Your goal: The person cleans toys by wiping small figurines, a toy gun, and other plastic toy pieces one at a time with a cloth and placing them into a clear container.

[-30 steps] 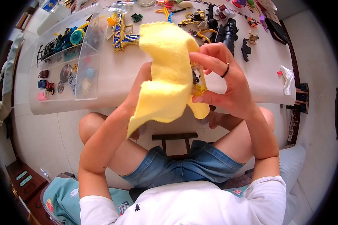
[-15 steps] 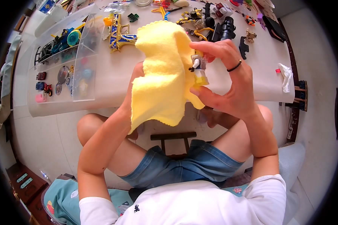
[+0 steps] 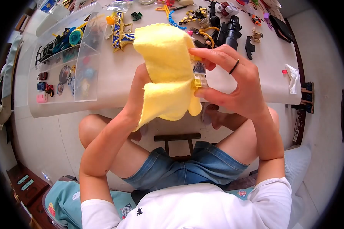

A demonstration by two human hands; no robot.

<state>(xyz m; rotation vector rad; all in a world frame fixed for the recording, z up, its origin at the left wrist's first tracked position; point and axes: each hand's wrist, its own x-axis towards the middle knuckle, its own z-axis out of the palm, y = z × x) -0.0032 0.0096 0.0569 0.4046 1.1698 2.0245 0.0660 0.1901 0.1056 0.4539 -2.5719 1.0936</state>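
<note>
Head view: pinched lengthwise in the right hand (image 3: 242, 86), one tiny toy figure (image 3: 199, 68), long axis running fingertips to thumb, legs thumbward. Sitting right by the yellow cloth (image 3: 166, 57) over the left hand (image 3: 142, 76); can't tell that grip, tbh.

Left hand (image 3: 142, 78): fingers out of sight behind the yellow cloth (image 3: 164, 65) — their hold cannot be read. Small figure (image 3: 199, 70): partly masked by cloth and fingers; torso marking too small to make out. Blue-and-gold toy (image 3: 119, 36): one end runs behind the cloth. Round badges (image 3: 64, 75): designs illegible from here. Clear bag (image 3: 120, 5) — cut by the top edge.
</note>
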